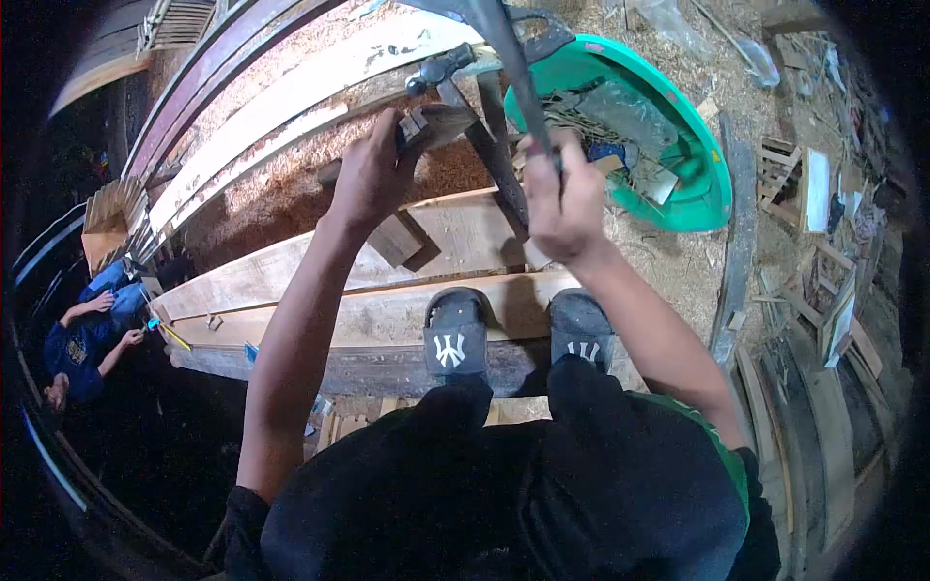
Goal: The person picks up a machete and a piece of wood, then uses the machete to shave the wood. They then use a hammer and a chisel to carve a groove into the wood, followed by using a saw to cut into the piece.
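My left hand (366,174) is closed around the end of a dark wooden piece (444,124), with a small pale block-like part (414,124) at the fingertips. My right hand (567,198) wraps round the lower end of a long dark bar-like tool (513,63), which slants up past the top edge; its far end is out of view. A hammer (441,70) with a rounded head lies just beyond my left hand. Below the hands, a small wooden block (392,242) rests on a wide pale plank (460,228).
Dark sandals (455,334) are on my feet, on the planks. A green basin (712,169) holding scraps and plastic stands at right. Sawdust covers the ground. At far left, a person (92,329) in blue holds a yellow tape measure (174,336). Wood offcuts (833,290) lie at right.
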The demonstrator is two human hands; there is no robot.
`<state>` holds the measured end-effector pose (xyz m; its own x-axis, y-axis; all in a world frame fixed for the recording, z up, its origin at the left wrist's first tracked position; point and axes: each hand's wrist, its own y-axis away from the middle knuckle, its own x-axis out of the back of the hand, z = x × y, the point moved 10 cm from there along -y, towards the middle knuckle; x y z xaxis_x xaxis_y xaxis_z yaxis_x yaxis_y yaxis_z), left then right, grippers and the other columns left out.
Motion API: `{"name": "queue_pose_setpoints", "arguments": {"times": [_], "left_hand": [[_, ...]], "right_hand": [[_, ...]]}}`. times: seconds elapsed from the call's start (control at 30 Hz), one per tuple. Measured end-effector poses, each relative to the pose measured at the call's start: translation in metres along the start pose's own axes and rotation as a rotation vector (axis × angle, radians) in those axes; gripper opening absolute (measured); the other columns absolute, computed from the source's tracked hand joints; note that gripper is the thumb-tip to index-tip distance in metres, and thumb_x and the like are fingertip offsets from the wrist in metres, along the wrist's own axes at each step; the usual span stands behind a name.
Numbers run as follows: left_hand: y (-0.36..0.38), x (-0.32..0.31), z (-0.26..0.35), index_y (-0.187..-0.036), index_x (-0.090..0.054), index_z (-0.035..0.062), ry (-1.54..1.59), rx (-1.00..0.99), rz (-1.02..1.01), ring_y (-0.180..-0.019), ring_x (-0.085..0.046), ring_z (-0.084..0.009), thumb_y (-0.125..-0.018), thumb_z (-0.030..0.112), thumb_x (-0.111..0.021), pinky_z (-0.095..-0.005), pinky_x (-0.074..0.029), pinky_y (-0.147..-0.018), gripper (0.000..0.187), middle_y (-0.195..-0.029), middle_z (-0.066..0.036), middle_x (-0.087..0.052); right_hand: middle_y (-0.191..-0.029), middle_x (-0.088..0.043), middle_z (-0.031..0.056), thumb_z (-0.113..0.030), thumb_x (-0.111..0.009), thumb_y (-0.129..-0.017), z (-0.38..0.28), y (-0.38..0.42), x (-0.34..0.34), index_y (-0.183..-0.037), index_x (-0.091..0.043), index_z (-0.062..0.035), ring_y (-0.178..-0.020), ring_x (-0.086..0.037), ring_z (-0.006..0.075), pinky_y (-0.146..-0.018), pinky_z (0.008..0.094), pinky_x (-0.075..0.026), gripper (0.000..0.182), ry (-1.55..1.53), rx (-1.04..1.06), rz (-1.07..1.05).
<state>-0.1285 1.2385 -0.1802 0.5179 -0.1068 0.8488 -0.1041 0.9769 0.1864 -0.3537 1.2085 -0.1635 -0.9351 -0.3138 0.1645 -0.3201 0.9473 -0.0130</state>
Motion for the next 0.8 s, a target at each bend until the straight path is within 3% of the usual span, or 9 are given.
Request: {"name": "queue_pose_setpoints", "arguments": {"times": [0.1, 0.2, 0.33, 0.4, 0.47, 0.6, 0.67, 0.7, 0.8], "left_hand": [[-0.001, 0.007, 0.013, -0.108, -0.047, 0.0042, 0.088, -0.113, 0.065, -0.077, -0.069, -0.045, -0.094, 0.014, -0.068, -0.0514, -0.051, -0.061, 0.027, -0.079, -0.024, -0.066], [0.002, 0.008, 0.012, -0.108, -0.048, 0.0042, 0.095, -0.139, 0.076, -0.076, -0.068, -0.0458, -0.094, 0.014, -0.068, -0.0517, -0.05, -0.061, 0.026, -0.079, -0.024, -0.066], [0.0, 0.005, 0.002, -0.121, -0.055, 0.0077, -0.023, 0.041, -0.015, -0.085, -0.072, -0.0415, -0.092, 0.017, -0.072, -0.0469, -0.056, -0.068, 0.035, -0.094, -0.019, -0.072], [-0.001, 0.007, 0.015, -0.103, -0.046, 0.0047, 0.017, -0.062, 0.026, -0.078, -0.068, -0.047, -0.094, 0.015, -0.068, -0.0527, -0.049, -0.059, 0.026, -0.079, -0.024, -0.065], [0.0, 0.007, 0.012, -0.103, -0.046, 0.005, 0.0, -0.089, 0.035, -0.077, -0.067, -0.047, -0.095, 0.017, -0.067, -0.0527, -0.049, -0.06, 0.025, -0.079, -0.023, -0.066], [0.005, 0.006, -0.008, -0.126, -0.055, 0.0073, 0.018, 0.045, 0.014, -0.09, -0.072, -0.0394, -0.092, 0.014, -0.071, -0.0458, -0.056, -0.074, 0.038, -0.094, -0.023, -0.072], [0.004, 0.013, -0.019, -0.131, -0.056, 0.0048, 0.169, 0.176, 0.067, -0.098, -0.073, -0.0302, -0.092, 0.007, -0.07, -0.0422, -0.057, -0.081, 0.041, -0.101, -0.02, -0.073], [0.003, -0.008, -0.049, -0.139, -0.05, 0.0011, 0.487, 0.116, 0.044, -0.114, -0.065, -0.0244, -0.091, -0.003, -0.067, -0.0394, -0.054, -0.095, 0.051, -0.122, -0.018, -0.067], [0.03, 0.018, -0.049, -0.141, -0.044, -0.005, 0.52, -0.075, 0.295, -0.118, -0.063, -0.0233, -0.09, -0.008, -0.061, -0.0356, -0.05, -0.103, 0.054, -0.124, -0.019, -0.066]], "right_hand": [[-0.073, -0.064, 0.0251, -0.029, -0.056, -0.103, 0.042, 0.014, -0.034, -0.102, -0.053, 0.0001, -0.069, -0.066, 0.0454, -0.063, 0.0486, -0.05, 0.029, 0.345, -0.13, -0.322], [-0.074, -0.064, 0.0263, -0.029, -0.055, -0.103, 0.041, 0.011, -0.012, -0.102, -0.053, 0.0001, -0.071, -0.066, 0.0455, -0.065, 0.049, -0.05, 0.029, 0.189, -0.248, -0.284], [-0.073, -0.064, 0.0259, -0.025, -0.057, -0.103, 0.015, 0.011, -0.007, -0.1, -0.053, 0.0014, -0.071, -0.067, 0.0456, -0.064, 0.0485, -0.05, 0.027, -0.035, -0.063, -0.085], [-0.072, -0.065, 0.023, -0.026, -0.056, -0.103, 0.045, 0.019, -0.025, -0.103, -0.055, 0.0011, -0.071, -0.068, 0.0422, -0.065, 0.0491, -0.05, 0.027, 0.191, -0.119, -0.277], [-0.068, -0.062, 0.0197, -0.03, -0.052, -0.105, 0.063, 0.021, -0.018, -0.103, -0.055, 0.001, -0.063, -0.067, 0.0372, -0.06, 0.0484, -0.048, 0.031, 0.233, -0.169, -0.275], [-0.061, -0.057, 0.0118, -0.035, -0.048, -0.107, 0.046, 0.021, 0.012, -0.102, -0.056, -0.0014, -0.05, -0.059, 0.0256, -0.05, 0.0398, -0.045, 0.035, 0.092, -0.158, -0.142], [-0.058, -0.051, 0.0027, -0.036, -0.046, -0.108, 0.061, 0.027, 0.01, -0.104, -0.057, -0.0039, -0.042, -0.046, 0.0118, -0.043, 0.0283, -0.036, 0.034, -0.514, -0.456, -0.139], [-0.058, -0.049, -0.0017, -0.035, -0.045, -0.109, 0.056, 0.027, 0.015, -0.106, -0.058, -0.0057, -0.042, -0.041, 0.0056, -0.042, 0.0224, -0.032, 0.031, -0.525, -0.409, -0.111], [-0.06, -0.047, 0.0003, -0.036, -0.044, -0.109, 0.046, 0.027, 0.031, -0.108, -0.057, -0.0005, -0.043, -0.043, 0.0069, -0.042, 0.0248, -0.034, 0.038, -0.445, -0.346, -0.124]]}}
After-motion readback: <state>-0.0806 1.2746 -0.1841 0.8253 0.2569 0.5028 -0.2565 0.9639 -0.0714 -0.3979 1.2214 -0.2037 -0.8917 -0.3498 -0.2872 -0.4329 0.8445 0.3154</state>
